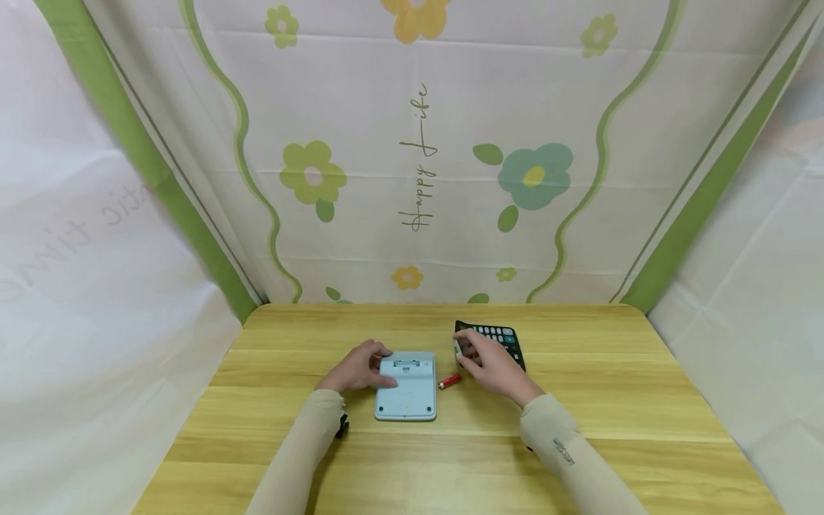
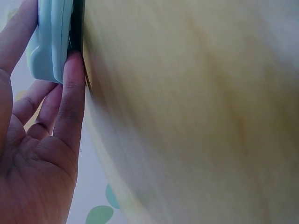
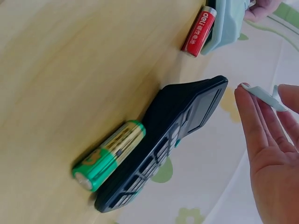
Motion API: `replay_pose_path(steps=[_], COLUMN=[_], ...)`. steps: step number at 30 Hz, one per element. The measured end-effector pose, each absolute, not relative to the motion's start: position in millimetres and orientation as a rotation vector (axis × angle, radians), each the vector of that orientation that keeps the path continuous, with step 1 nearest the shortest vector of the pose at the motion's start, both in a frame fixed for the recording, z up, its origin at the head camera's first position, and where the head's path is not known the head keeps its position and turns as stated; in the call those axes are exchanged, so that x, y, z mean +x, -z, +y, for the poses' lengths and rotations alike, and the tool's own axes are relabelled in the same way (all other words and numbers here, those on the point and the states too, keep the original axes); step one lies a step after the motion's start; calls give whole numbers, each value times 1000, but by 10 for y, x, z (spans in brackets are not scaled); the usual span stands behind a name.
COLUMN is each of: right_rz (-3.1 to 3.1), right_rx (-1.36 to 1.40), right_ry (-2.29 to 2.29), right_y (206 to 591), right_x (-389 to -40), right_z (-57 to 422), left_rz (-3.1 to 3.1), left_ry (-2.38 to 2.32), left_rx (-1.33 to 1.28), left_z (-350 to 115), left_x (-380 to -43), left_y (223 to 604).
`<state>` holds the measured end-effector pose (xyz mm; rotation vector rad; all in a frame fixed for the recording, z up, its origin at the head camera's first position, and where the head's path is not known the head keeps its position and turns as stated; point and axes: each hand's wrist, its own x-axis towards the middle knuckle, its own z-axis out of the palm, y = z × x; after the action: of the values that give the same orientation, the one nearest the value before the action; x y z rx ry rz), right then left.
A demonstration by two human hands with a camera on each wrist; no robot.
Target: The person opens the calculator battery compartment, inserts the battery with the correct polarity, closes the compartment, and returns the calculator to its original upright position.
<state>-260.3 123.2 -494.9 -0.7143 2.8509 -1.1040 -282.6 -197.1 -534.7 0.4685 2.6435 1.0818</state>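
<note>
A light blue calculator (image 1: pixel 405 397) lies face down on the table, its back with an uncovered battery slot turned up. My left hand (image 1: pixel 356 368) grips its left side, thumb on the back and a fingertip tucked under the edge, as the left wrist view shows. My right hand (image 1: pixel 494 363) pinches a small light blue battery cover (image 3: pixel 264 96) between thumb and fingertips, above the black calculator (image 3: pixel 170 123). Between the two calculators lies a red battery (image 1: pixel 449 381), close to the light blue one's right edge.
Beside the black calculator, a green and gold battery (image 3: pixel 110 155) lies on the wooden table (image 1: pixel 412 465); the right hand hides it in the head view. A white curtain (image 1: pixel 360 236) with printed flowers hangs behind the table, and more cloth flanks both sides.
</note>
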Motion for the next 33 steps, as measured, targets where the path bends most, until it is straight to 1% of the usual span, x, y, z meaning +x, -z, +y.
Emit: replay_pose_path(steps=[6, 16, 27, 33], right_rz=[2882, 2839, 2766, 2756], right_rx=[-736, -687, -749, -789], right_ry=[1085, 1140, 1203, 1165], right_y=[4991, 5045, 5116, 5160], right_x=[-2585, -2537, -2477, -2449], right_z=[1303, 1388, 1482, 1516], left_rz=[2649, 2645, 2644, 2638], left_ry=[-1076, -1079, -1076, -1078], left_rx=[471, 484, 483, 484], left_z=[-1970, -1976, -1975, -1970], left_x=[-2818, -2834, -2829, -2834], left_y=[5345, 5355, 5331, 5334])
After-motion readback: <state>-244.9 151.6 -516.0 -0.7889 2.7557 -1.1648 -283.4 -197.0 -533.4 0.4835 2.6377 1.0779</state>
